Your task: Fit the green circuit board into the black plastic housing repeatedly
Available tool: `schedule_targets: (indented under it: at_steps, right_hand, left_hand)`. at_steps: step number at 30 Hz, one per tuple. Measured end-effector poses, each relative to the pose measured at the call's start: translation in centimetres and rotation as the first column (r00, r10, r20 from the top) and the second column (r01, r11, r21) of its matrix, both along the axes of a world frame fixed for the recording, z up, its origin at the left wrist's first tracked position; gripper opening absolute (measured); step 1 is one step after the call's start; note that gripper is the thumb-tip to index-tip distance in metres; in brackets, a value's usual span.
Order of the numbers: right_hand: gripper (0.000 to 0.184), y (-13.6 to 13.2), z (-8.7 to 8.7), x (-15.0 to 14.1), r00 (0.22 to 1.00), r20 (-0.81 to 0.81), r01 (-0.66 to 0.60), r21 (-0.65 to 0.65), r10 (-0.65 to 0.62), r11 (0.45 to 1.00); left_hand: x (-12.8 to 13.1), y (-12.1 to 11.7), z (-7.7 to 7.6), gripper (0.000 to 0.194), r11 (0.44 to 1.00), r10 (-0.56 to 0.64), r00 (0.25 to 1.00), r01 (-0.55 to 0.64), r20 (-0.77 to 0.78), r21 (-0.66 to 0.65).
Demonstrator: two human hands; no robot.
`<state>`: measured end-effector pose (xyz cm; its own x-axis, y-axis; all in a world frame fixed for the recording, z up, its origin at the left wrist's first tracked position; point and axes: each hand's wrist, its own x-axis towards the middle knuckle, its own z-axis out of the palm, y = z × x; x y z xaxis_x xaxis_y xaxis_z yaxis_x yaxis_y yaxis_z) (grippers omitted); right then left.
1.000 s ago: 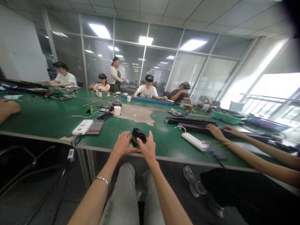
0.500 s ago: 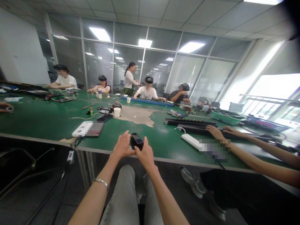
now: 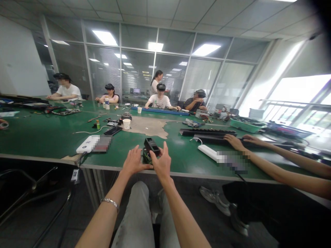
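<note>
Just above the table's near edge, a small black plastic housing with rectangular openings sits tilted over a green circuit board. My right hand grips the housing, its thumb on the near side and its fingers behind on the right. From the left, my left hand curls around the lower part with the circuit board, its thumb along the front. A gap shows between housing and board on the left side. The fingertips behind the device are partly hidden.
On the green table lie a white power strip, a phone, a paper cup and another white strip. At right a neighbour's hands rest on long black rails. Several people sit across.
The black housing has come up from the lower part, and the green circuit board now shows beneath it. My left fingers have loosened a little. A standing person behind has moved right.
</note>
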<state>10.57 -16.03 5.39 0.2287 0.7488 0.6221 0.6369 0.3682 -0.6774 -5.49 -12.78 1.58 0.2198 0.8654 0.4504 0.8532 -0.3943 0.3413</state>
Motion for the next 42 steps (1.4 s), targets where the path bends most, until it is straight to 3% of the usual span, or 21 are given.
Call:
schedule_targets:
  at_steps: [3,8,12,17,21,24,28,31,37,42]
  right_hand:
    - [0.081,-0.1,-0.6,1.9,0.998,-0.052,0.042,0.023,-0.040,0.999]
    - [0.081,-0.2,-3.3,5.4,0.989,-0.084,0.121,0.000,-0.120,0.993]
    - [0.081,-0.3,-4.9,6.7,0.988,-0.014,0.151,-0.047,-0.152,0.987]
    - [0.084,-0.4,-5.4,6.8,0.976,0.102,0.199,-0.060,-0.192,0.978]
    - [0.083,-0.6,-5.1,6.9,0.968,0.129,0.229,-0.098,-0.216,0.968]
    - [0.083,-0.8,-4.2,6.6,0.975,0.043,0.224,-0.126,-0.220,0.966]
    - [0.086,-0.4,-2.5,5.1,0.979,-0.149,0.123,-0.110,-0.139,0.986]
    - [0.086,0.5,-1.2,3.3,0.977,-0.202,0.052,-0.089,-0.069,0.995]
    - [0.083,1.6,0.0,0.5,0.995,-0.091,0.021,-0.147,-0.035,0.989]
    - [0.083,1.0,0.6,-0.7,0.987,0.146,0.093,-0.225,-0.061,0.970]
  left_hand:
    - [0.2,0.0,0.2,0.102,0.999,0.029,0.999,-0.029,-0.023,-0.015]
    - [0.3,0.0,0.4,0.106,0.998,0.059,0.997,-0.060,-0.047,-0.025]
    - [0.3,0.0,0.5,0.096,0.998,0.046,0.997,-0.048,-0.066,-0.029]
    - [0.4,0.0,0.6,0.088,0.998,0.049,0.996,-0.052,-0.076,-0.028]
    - [0.3,0.0,0.5,0.086,0.999,0.047,0.996,-0.049,-0.074,-0.023]
    - [0.3,0.0,0.5,0.086,0.999,0.041,0.997,-0.042,-0.071,-0.014]
    - [0.2,0.0,0.4,0.085,0.999,0.035,0.997,-0.035,-0.065,0.002]
    - [0.2,0.0,0.4,0.084,0.999,0.035,0.998,-0.035,-0.060,-0.005]
    - [0.1,-0.2,0.4,0.076,1.000,0.031,0.998,-0.031,-0.061,0.000]
    - [0.1,-0.3,0.3,0.068,0.999,0.038,0.998,-0.037,-0.054,0.024]
